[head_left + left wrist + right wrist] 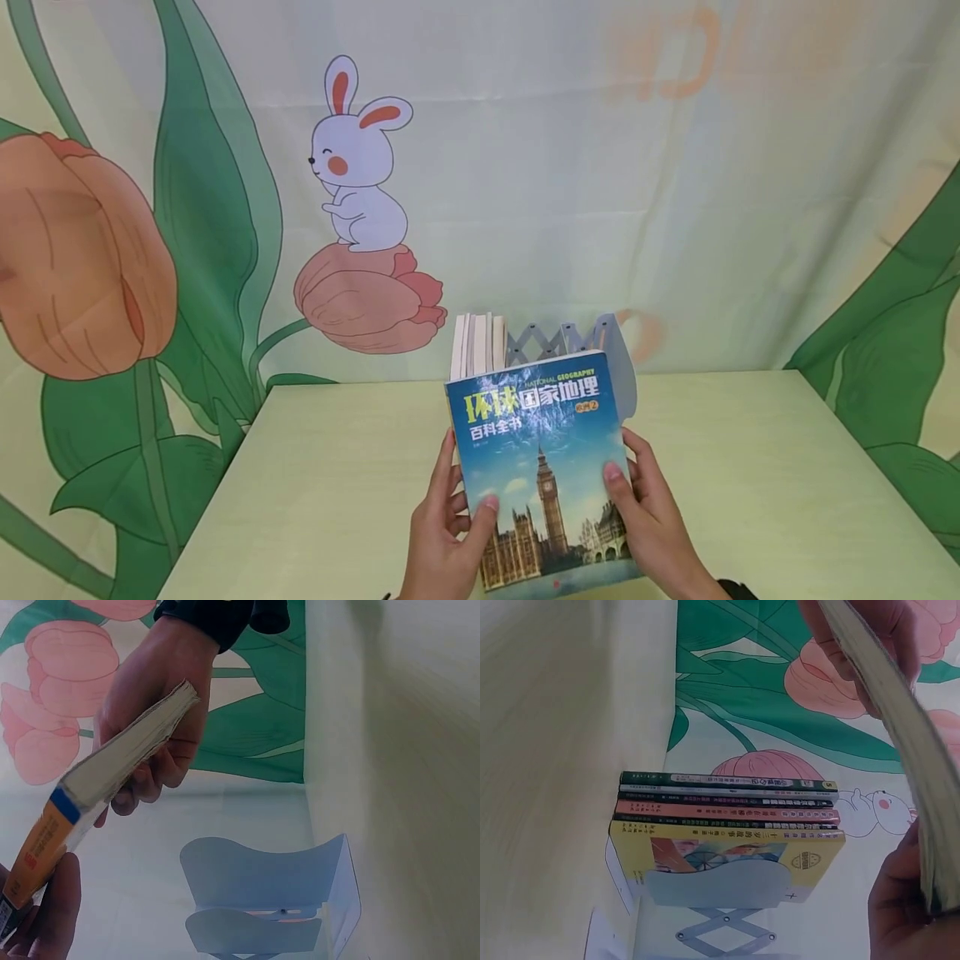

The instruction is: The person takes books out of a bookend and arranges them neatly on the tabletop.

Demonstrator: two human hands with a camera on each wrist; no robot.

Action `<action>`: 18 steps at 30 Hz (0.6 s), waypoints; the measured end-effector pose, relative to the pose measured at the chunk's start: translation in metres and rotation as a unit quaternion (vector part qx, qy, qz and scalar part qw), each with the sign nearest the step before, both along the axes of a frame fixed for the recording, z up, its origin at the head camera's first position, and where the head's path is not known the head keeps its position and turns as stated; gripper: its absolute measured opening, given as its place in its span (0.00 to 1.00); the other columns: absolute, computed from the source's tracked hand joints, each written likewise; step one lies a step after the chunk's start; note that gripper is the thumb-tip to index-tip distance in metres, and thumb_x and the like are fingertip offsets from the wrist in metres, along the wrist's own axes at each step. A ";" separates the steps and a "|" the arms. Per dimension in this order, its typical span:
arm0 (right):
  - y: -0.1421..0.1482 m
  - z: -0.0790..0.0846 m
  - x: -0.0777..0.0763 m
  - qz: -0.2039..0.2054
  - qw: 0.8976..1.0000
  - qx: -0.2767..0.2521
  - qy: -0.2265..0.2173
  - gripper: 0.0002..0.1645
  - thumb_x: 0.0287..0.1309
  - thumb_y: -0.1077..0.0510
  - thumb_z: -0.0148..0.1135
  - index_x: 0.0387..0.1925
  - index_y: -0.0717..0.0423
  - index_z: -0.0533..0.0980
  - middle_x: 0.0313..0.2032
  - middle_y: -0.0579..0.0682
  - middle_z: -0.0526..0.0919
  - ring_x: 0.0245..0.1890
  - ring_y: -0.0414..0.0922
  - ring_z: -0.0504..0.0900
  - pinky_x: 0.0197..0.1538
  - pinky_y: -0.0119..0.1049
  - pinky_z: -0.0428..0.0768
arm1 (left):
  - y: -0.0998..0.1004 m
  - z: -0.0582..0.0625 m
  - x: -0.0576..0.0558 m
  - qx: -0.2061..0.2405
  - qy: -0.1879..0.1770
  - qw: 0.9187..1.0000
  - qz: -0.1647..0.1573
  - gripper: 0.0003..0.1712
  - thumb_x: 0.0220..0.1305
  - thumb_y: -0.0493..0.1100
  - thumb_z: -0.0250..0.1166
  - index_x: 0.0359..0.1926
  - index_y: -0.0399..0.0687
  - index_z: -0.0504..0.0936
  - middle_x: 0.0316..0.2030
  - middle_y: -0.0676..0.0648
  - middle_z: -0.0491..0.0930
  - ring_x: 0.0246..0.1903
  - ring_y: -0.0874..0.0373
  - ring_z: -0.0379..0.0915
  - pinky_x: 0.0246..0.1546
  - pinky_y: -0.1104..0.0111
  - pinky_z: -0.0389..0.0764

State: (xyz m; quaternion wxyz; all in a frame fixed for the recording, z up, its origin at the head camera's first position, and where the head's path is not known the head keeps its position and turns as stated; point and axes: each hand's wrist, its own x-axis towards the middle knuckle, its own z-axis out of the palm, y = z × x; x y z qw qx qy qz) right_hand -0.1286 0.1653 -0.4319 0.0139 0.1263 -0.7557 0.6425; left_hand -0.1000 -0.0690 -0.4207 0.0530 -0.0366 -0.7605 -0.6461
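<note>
A National Geographic book with a clock tower on its blue cover is held tilted, front cover upward. My left hand grips its left edge by the spine, thumb on the cover. At the opposite edge, my right hand holds it with the thumb on the front. The left wrist view shows the book's orange spine and page edges. Behind the book stands an expandable metal bookend rack, partly hidden by it. Several upright books fill the rack's left end, a yellow one innermost.
The pale table spreads out on both sides of the rack. A printed cloth backdrop with tulips and a rabbit hangs behind the table's far edge. Crossed scissor links join the rack's ends.
</note>
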 end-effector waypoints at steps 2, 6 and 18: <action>0.001 0.001 0.001 0.000 1.000 -0.002 -0.006 0.28 0.77 0.49 0.42 0.73 0.40 0.51 0.65 0.58 0.72 0.53 0.37 0.81 0.51 0.34 0.81 | 0.000 0.000 0.000 0.003 -0.004 1.000 -0.001 0.47 0.68 0.45 0.62 0.78 0.67 0.43 0.60 0.38 0.76 0.49 0.52 0.84 0.36 0.73 0.82; 0.004 0.003 0.003 -0.013 1.000 0.007 -0.017 0.30 0.75 0.48 0.46 0.73 0.40 0.54 0.67 0.57 0.70 0.53 0.42 0.82 0.50 0.35 0.83 | -0.001 0.001 -0.001 0.006 -0.012 1.000 -0.002 0.47 0.68 0.46 0.63 0.78 0.67 0.44 0.59 0.39 0.76 0.49 0.51 0.84 0.37 0.74 0.82; 0.013 0.003 0.008 -0.033 0.998 0.042 -0.038 0.33 0.71 0.52 0.55 0.72 0.50 0.59 0.53 0.58 0.79 0.37 0.40 0.83 0.37 0.32 0.79 | -0.003 -0.001 -0.002 -0.007 -0.058 0.998 0.004 0.45 0.66 0.49 0.64 0.76 0.75 0.49 0.53 0.42 0.74 0.45 0.54 0.83 0.36 0.71 0.83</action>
